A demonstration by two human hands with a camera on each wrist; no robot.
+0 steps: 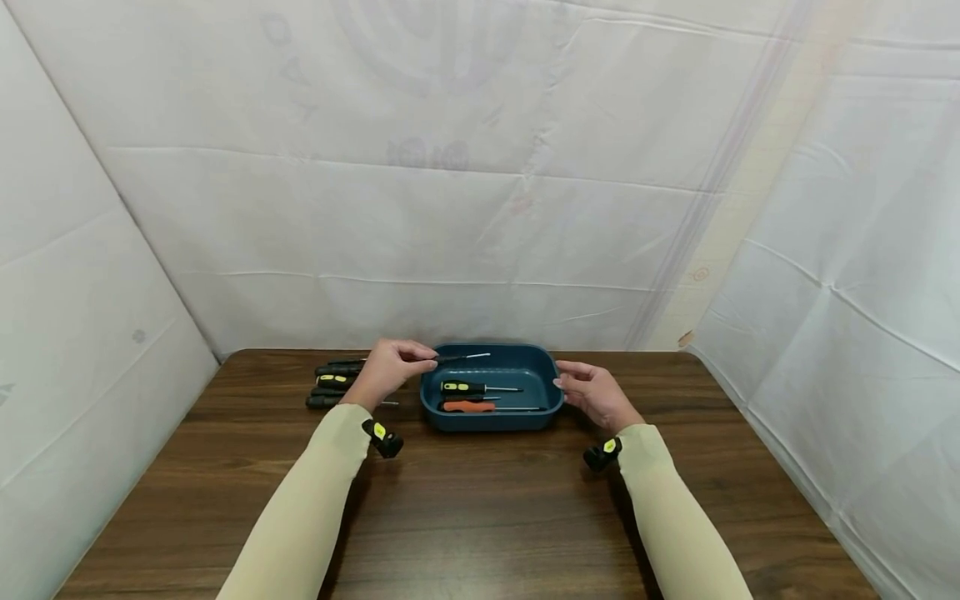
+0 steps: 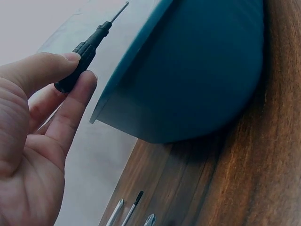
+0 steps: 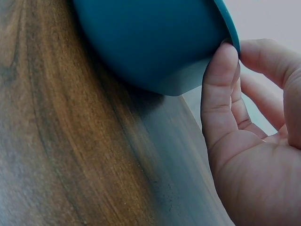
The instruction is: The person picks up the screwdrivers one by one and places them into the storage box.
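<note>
A dark teal tray [image 1: 491,421] sits on the brown wooden table [image 1: 480,508]. Inside it lie a black-and-yellow screwdriver [image 1: 468,387] and an orange-handled screwdriver [image 1: 472,407]. My left hand [image 1: 390,367] pinches a thin black screwdriver [image 1: 457,357] by its handle [image 2: 82,54] and holds it over the tray's left rim [image 2: 127,61], shaft pointing right. My right hand [image 1: 592,392] touches the tray's right rim [image 3: 230,33] with thumb and fingers [image 3: 218,84] on either side of it.
Several more black-and-yellow screwdrivers [image 1: 333,383] lie in a row on the table left of the tray; their tips [image 2: 129,212] show in the left wrist view. White sheeting [image 1: 450,167] walls the table at the back and both sides.
</note>
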